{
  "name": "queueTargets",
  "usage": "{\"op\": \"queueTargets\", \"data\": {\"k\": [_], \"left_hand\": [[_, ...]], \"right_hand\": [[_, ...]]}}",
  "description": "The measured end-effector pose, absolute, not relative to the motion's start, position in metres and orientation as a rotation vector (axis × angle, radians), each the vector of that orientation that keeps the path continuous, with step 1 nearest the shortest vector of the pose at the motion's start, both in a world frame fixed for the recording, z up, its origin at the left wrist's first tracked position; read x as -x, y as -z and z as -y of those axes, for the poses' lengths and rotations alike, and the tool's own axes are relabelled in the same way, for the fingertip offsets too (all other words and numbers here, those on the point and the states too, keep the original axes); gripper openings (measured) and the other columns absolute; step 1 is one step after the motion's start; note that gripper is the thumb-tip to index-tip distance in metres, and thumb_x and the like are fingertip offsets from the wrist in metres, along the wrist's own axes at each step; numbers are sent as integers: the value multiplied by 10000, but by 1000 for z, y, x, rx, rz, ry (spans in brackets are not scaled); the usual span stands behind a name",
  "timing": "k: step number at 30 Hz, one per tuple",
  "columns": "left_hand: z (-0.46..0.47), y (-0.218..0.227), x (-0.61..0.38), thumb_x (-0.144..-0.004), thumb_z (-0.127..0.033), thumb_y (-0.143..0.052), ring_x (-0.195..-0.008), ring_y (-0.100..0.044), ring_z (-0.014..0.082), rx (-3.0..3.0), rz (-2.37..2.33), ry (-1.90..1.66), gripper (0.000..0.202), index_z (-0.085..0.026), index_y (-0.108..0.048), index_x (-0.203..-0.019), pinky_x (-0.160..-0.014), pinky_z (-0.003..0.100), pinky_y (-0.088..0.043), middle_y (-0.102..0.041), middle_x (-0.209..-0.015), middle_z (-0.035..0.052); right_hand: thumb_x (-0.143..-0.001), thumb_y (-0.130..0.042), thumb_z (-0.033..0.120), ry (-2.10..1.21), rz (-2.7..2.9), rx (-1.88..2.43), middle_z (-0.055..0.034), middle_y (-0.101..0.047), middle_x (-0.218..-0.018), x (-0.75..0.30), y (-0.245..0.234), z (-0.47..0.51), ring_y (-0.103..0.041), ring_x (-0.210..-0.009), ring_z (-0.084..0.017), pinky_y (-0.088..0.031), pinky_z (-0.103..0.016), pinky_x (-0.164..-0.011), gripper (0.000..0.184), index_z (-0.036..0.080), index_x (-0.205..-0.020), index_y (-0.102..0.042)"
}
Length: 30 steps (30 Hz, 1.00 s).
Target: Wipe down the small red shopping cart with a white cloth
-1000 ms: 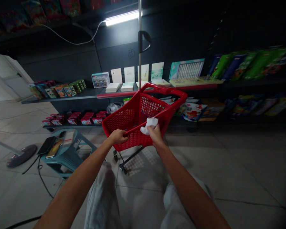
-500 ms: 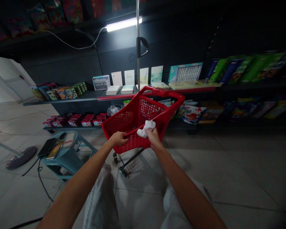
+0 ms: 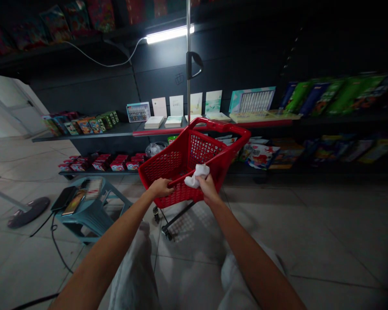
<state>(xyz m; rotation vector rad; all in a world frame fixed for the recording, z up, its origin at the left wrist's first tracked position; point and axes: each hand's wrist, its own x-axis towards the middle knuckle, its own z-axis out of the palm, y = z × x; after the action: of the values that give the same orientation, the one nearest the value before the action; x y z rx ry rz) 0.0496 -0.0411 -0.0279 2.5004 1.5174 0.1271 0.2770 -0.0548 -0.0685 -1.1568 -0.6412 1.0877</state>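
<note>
While the left hand [image 3: 161, 188] grips the cart [image 3: 220, 164], the right hand [image 3: 207, 187] clutches cloth [image 3: 193, 177], seemingly wiping, needing steady pressure next.

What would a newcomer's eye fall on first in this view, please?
Probably the bright red cart in the middle, with the left hand gripping it and the right hand holding a white cloth at its near side. Next might come the glowing lamp above it in the view, then the blue stool at left.
</note>
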Motion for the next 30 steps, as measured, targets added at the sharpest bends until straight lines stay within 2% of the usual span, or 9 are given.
{"op": "queueTargets", "data": {"k": [6,16,30], "left_hand": [[40,31,-50,-888,-451,-552,-801,-708,207,-2498,-1538,-111,347,-222,-786,-1005,-708,250,-467,-772,-864,58],[37,34,-50,-903,-452,-541,-823,-722,213,-2475,-1527,-103,339,-230,-777,-1002,-739,256,-486,-776,-884,56],[39,34,-52,-883,-440,-556,-787,-708,203,-2425,-1595,-110,319,-222,-780,-950,-727,258,-486,-768,-836,53]], "right_hand": [[-646,-686,298,-1414,534,1041,-19,-714,-929,-272,61,63,-699,-847,-211,-596,-326,-668,360,223,-989,-604],[-615,-692,261,-1385,492,1030,3,-713,-858,-265,55,67,-692,-810,-205,-583,-297,-611,352,215,-957,-620],[-617,-684,313,-1351,576,1055,1,-712,-875,-264,58,67,-702,-825,-214,-575,-298,-615,391,229,-986,-586]]}}
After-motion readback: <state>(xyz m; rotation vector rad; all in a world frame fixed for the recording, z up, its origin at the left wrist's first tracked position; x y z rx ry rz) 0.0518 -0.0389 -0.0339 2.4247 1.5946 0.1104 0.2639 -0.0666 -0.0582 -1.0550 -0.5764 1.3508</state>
